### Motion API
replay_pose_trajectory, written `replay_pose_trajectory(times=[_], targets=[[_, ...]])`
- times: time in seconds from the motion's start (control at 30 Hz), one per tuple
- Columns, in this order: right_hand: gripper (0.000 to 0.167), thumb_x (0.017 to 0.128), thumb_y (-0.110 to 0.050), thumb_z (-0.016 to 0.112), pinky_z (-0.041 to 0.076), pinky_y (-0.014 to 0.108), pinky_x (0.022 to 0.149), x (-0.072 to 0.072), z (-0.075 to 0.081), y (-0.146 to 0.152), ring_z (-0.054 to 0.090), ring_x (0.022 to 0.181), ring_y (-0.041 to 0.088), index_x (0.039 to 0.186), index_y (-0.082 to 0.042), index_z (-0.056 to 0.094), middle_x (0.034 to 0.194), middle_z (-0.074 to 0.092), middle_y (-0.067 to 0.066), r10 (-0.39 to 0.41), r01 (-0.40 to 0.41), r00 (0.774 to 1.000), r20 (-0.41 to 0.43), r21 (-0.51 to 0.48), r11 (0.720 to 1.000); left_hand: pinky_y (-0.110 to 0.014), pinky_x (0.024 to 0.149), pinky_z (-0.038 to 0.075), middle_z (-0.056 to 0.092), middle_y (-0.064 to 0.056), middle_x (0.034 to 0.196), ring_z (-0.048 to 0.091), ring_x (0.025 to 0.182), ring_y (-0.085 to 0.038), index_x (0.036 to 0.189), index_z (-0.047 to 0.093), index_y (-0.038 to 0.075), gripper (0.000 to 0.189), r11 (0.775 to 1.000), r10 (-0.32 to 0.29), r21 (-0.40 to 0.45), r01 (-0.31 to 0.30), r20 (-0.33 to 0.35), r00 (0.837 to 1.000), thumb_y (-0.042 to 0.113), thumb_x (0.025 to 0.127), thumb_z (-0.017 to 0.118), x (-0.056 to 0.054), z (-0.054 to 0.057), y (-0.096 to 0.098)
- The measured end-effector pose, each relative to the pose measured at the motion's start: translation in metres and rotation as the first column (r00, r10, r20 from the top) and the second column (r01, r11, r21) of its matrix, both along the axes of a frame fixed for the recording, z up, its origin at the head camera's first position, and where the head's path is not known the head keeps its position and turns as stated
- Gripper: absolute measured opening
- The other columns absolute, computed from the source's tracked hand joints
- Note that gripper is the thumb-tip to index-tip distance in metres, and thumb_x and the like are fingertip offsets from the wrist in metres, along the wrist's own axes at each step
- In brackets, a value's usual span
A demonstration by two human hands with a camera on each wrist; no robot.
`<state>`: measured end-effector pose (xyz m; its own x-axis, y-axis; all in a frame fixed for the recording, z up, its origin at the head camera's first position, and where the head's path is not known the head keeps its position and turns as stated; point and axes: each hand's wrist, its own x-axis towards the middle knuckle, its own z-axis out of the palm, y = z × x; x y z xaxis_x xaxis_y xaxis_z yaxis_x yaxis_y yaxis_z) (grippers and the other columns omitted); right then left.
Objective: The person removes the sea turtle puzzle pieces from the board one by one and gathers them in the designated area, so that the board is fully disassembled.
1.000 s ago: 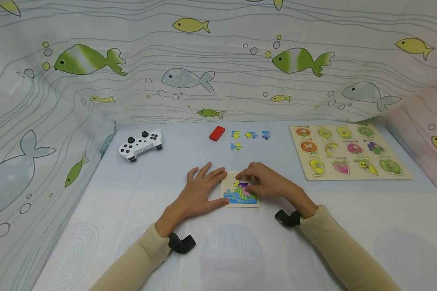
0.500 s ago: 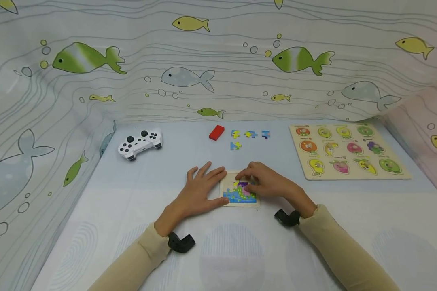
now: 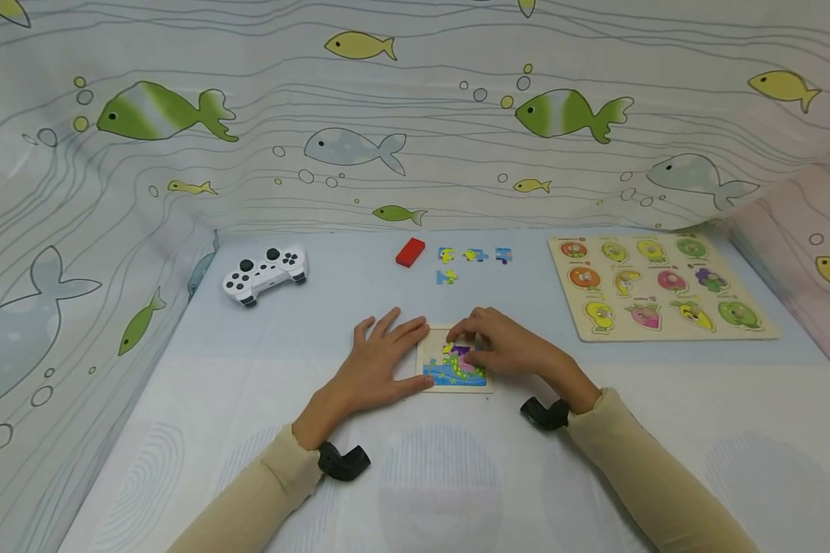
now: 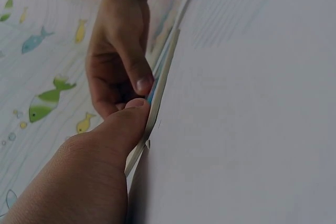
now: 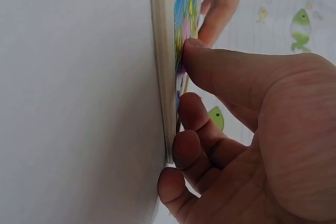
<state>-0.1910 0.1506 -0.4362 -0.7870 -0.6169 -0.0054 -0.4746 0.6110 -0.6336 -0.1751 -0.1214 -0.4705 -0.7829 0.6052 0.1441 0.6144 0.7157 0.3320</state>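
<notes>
A small jigsaw puzzle in a pale wooden tray [image 3: 456, 389] lies on the table, its lower part filled with blue, green and pink pieces. My left hand [image 3: 376, 369], fingers spread and fairly straight, rests at the tray's left side, thumb on its lower left edge. My right hand [image 3: 508, 346] is over the tray's upper right with fingers bent. Its thumb and index finger are at a purple puzzle piece [image 3: 461, 351], apparently pinching it. In the right wrist view, the thumb touches the puzzle picture [image 5: 185, 24]. The hand hides the tray's upper right part.
Loose puzzle pieces lie behind the tray, among them a blue-and-yellow piece [image 3: 446, 277]. Near them is a red block [image 3: 410, 252]. A white game controller [image 3: 266, 274] lies at the back left, and a wooden fruit puzzle board [image 3: 664, 332] at the back right. Fish-patterned cloth [image 3: 456, 84] rises behind.
The view shifts very slightly. Both hands stay in place on the puzzle, and the loose pieces have not moved.
</notes>
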Motion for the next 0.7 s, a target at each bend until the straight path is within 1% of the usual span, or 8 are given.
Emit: replay_pose_trajectory(times=[0.13, 0.23, 0.3, 0.4, 0.5, 0.6, 0.7], targets=[[0.031, 0.092, -0.011, 0.073, 0.040, 0.030, 0.077, 0.0009, 0.0011, -0.0005, 0.048, 0.089, 0.017, 0.123, -0.015, 0.072, 0.100, 0.062, -0.001, -0.005, 0.005, 1.000, 0.006, -0.009, 1.000, -0.065, 0.118, 0.012, 0.038, 0.004, 0.165, 0.021, 0.157, -0.036, 0.156, 0.042, 0.022, 0.081, 1.000, -0.003, 0.002, 0.003, -0.003, 1.000, 0.064, 0.090, 0.061, 0.0001, 0.0002, 0.0004], [0.031, 0.092, -0.012, 0.073, 0.041, 0.029, 0.077, 0.0017, 0.0013, -0.0009, 0.049, 0.089, 0.017, 0.122, -0.015, 0.071, 0.101, 0.063, -0.001, -0.007, 0.007, 1.000, 0.007, -0.012, 1.000, -0.065, 0.118, 0.012, 0.038, 0.004, 0.165, 0.021, 0.157, -0.036, 0.153, 0.046, 0.024, 0.076, 1.000, -0.006, 0.009, 0.006, -0.008, 1.000, 0.063, 0.090, 0.061, -0.0003, -0.0006, 0.0005], [0.030, 0.092, -0.012, 0.074, 0.042, 0.028, 0.077, 0.0019, 0.0012, -0.0012, 0.050, 0.090, 0.016, 0.122, -0.015, 0.071, 0.102, 0.063, -0.001, -0.011, 0.011, 1.000, 0.006, -0.012, 1.000, -0.065, 0.118, 0.011, 0.039, 0.003, 0.164, 0.021, 0.157, -0.036, 0.148, 0.052, 0.026, 0.069, 1.000, -0.006, 0.021, 0.006, -0.006, 1.000, 0.063, 0.090, 0.062, -0.0007, -0.0014, 0.0005], [0.031, 0.091, -0.011, 0.074, 0.043, 0.028, 0.078, 0.0020, 0.0011, -0.0018, 0.051, 0.091, 0.016, 0.122, -0.015, 0.071, 0.103, 0.064, -0.002, -0.015, 0.015, 1.000, 0.004, -0.017, 1.000, -0.066, 0.118, 0.011, 0.040, 0.002, 0.164, 0.021, 0.157, -0.037, 0.134, 0.058, 0.028, 0.056, 0.999, -0.007, 0.050, 0.007, 0.002, 1.000, 0.061, 0.090, 0.064, -0.0009, -0.0024, 0.0007], [0.031, 0.091, -0.009, 0.074, 0.045, 0.030, 0.080, 0.0024, 0.0010, -0.0023, 0.052, 0.093, 0.016, 0.121, -0.013, 0.071, 0.105, 0.066, -0.001, -0.013, 0.013, 1.000, -0.007, -0.022, 1.000, -0.066, 0.118, 0.011, 0.039, 0.000, 0.164, 0.021, 0.157, -0.038, 0.122, 0.061, 0.030, 0.044, 0.998, -0.013, 0.069, 0.013, 0.010, 1.000, 0.060, 0.090, 0.065, -0.0007, -0.0031, 0.0006], [0.031, 0.091, -0.008, 0.074, 0.046, 0.031, 0.083, 0.0029, 0.0010, -0.0028, 0.054, 0.096, 0.016, 0.122, -0.012, 0.070, 0.106, 0.067, 0.000, -0.007, 0.007, 1.000, -0.016, -0.031, 0.999, -0.067, 0.117, 0.011, 0.037, -0.001, 0.165, 0.021, 0.157, -0.040, 0.117, 0.062, 0.032, 0.039, 0.996, -0.028, 0.079, 0.027, 0.007, 1.000, 0.061, 0.089, 0.065, -0.0005, -0.0029, 0.0004], [0.032, 0.091, -0.006, 0.073, 0.048, 0.033, 0.086, 0.0040, 0.0018, -0.0037, 0.055, 0.098, 0.017, 0.122, -0.011, 0.068, 0.106, 0.067, 0.001, -0.002, 0.002, 1.000, -0.021, -0.037, 0.999, -0.067, 0.117, 0.010, 0.037, 0.000, 0.165, 0.021, 0.156, -0.040, 0.115, 0.062, 0.034, 0.040, 0.996, -0.043, 0.081, 0.043, -0.001, 0.999, 0.062, 0.087, 0.067, 0.0000, -0.0026, -0.0001]])
